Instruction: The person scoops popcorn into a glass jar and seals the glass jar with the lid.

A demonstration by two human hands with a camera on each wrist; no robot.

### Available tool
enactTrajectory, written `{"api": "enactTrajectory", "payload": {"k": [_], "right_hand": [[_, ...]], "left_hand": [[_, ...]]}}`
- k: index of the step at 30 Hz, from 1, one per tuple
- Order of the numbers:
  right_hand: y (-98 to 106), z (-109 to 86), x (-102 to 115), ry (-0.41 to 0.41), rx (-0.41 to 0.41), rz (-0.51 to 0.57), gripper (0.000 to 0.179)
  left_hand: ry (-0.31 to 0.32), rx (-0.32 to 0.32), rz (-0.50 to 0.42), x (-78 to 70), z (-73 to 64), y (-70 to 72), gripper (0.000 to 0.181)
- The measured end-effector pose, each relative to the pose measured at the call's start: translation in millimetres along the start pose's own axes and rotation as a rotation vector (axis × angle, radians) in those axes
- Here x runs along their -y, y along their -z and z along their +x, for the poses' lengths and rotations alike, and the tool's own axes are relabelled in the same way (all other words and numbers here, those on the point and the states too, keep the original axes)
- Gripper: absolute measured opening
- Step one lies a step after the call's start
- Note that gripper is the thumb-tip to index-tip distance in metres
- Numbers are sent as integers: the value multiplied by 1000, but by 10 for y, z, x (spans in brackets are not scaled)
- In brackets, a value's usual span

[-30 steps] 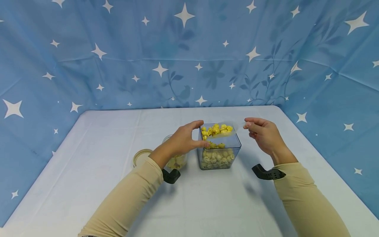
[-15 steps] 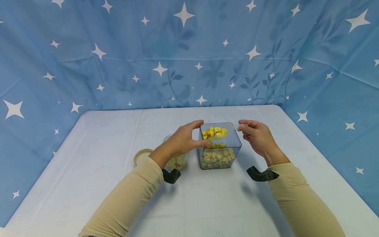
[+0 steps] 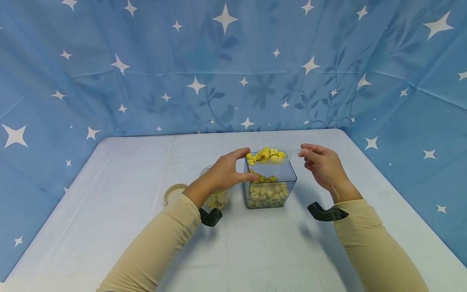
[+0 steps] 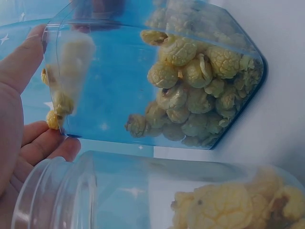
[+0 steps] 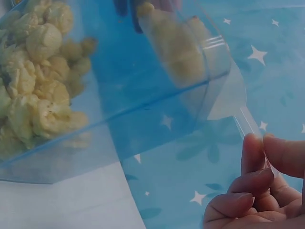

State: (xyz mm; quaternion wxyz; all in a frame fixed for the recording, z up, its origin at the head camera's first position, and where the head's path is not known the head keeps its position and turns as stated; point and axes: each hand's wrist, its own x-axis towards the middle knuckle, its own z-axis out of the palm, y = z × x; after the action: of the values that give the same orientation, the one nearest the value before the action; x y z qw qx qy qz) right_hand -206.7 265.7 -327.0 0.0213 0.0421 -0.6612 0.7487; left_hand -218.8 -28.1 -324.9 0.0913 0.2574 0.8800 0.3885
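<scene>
A square clear plastic container (image 3: 270,195) of yellow popcorn (image 4: 186,90) stands on the table. My left hand (image 3: 228,171) holds it by the rim, thumb at the near edge and fingers at the far one. Between thumb and fingers, my right hand (image 3: 324,168) pinches the thin handle of a translucent scoop (image 5: 242,119). Popcorn (image 3: 268,154) heaps on the scoop, level with the container's top and partly above it. The scoop's bowl shows through the container wall in both wrist views.
Left of the container, partly behind my left forearm, is a clear jar (image 3: 219,199) with popcorn in it. A gold-rimmed round lid (image 3: 173,193) lies beside the jar on the white table (image 3: 127,227). Behind hangs a blue star-patterned curtain (image 3: 146,81).
The right hand first went left with the scoop lower in the container, then came back right and up, raising the heaped popcorn. The left hand stays at the rim.
</scene>
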Motion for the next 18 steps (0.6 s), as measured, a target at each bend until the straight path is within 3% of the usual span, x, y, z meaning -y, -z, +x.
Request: {"api": "enactTrajectory", "payload": {"k": [8,18], "right_hand": [[-34,-12,-16,-3,-10,49,18],[-89,-11,-77,-19,14,26,16]], "left_hand": [[0,4,3,4,-5,5,86],[1,14,6,-8,1,10,87]]}}
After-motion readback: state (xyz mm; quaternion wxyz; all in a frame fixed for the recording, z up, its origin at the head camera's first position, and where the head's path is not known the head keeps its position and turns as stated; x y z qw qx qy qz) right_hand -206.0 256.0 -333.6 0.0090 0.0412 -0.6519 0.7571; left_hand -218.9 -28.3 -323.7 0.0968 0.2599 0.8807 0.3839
